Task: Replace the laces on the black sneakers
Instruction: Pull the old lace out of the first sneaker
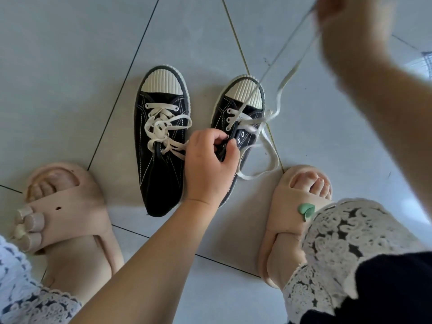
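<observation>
Two black canvas sneakers with ribbed white toe caps stand side by side on the tiled floor. The left sneaker is laced with a loosely bunched white lace. My left hand grips the tongue and eyelet edge of the right sneaker, which is laced only near the toe, with upper eyelets bare. Its white lace runs up and to the right to my right hand, which is raised at the top edge, blurred, and holds the lace. A loose loop of lace lies beside the right sneaker.
My feet in beige slides flank the sneakers: one slide at lower left, the other slide at lower right. Lace-patterned fabric covers my right knee. Grey floor tiles with dark grout lines stretch beyond.
</observation>
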### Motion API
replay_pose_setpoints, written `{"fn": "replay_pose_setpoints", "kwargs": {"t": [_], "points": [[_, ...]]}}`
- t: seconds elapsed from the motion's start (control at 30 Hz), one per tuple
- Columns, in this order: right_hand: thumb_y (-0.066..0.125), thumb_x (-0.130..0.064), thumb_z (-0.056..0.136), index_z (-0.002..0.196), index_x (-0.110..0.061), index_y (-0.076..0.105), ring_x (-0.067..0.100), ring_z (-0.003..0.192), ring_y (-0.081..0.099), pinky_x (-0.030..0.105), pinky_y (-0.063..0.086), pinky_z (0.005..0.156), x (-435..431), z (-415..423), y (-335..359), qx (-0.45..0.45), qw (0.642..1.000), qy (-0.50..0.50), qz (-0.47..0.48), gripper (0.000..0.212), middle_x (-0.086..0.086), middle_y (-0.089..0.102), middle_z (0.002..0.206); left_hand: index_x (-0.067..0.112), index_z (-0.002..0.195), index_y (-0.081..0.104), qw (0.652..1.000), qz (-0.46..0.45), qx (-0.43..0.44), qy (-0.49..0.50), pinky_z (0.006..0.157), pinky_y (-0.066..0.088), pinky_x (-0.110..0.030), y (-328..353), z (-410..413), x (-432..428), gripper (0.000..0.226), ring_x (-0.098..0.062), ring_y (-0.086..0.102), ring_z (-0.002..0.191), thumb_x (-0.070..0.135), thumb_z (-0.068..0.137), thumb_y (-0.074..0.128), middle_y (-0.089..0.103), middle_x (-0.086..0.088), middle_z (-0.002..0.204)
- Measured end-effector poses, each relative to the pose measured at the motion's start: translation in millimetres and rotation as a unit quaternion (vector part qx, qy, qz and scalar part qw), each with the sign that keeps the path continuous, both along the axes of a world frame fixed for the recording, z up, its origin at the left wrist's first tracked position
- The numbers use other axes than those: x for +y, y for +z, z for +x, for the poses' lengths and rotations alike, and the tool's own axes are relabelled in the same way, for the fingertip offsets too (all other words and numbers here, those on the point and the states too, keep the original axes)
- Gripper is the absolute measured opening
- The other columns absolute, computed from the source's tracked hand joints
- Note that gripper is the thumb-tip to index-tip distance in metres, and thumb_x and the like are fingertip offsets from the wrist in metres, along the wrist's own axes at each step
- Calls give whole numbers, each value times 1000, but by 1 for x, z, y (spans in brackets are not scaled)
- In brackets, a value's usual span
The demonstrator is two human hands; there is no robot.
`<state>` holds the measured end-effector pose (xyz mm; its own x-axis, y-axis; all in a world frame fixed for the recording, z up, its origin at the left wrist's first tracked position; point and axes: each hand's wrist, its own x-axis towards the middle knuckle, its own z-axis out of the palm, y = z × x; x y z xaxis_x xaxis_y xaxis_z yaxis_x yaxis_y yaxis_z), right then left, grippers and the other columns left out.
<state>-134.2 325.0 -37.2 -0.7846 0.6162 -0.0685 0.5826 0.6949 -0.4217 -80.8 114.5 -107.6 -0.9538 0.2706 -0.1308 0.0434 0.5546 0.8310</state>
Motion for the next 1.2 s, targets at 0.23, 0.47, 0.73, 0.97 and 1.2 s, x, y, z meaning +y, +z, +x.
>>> {"fn": "replay_pose_setpoints", "kwargs": {"t": [0.23,0.47,0.73,0.97,1.2], "points": [[57,-18,88,110,-16,64,29,102,55,32,42,83,-11,31,-14,-197,976,85,-32,24,14,58,111,4,83,60,1000,-13,3,1,72,31,-6,-1,0,1,15,-11,44,76,19,79,59,52,1,80],[61,-24,86,101,-31,66,20,114,40,24,10,70,-72,29,-32,-138,921,359,54,18,-4,55,113,3,82,61,1000,-12,7,3,74,32,-12,-1,1,1,17,-12,45,77,19,77,58,50,2,81],[61,-20,86,94,-16,71,19,90,53,20,30,70,-38,31,-30,-44,993,101,-44,13,-1,56,92,2,84,60,1000,2,4,-3,73,35,-15,2,3,2,15,-15,46,76,16,78,61,51,-2,81],[53,-15,87,88,-15,67,21,89,56,28,40,72,-61,28,-21,-62,990,71,-106,14,3,60,93,0,83,60,1000,-8,20,-11,73,33,-15,2,6,3,15,-14,44,76,13,77,63,57,-10,81],[47,-9,86,91,-25,62,6,71,49,18,32,58,-71,-10,-14,-23,984,54,-166,22,-9,52,77,5,81,59,1000,-22,18,-9,72,31,-14,-2,2,3,15,-8,41,76,19,77,61,53,-1,78]]}}
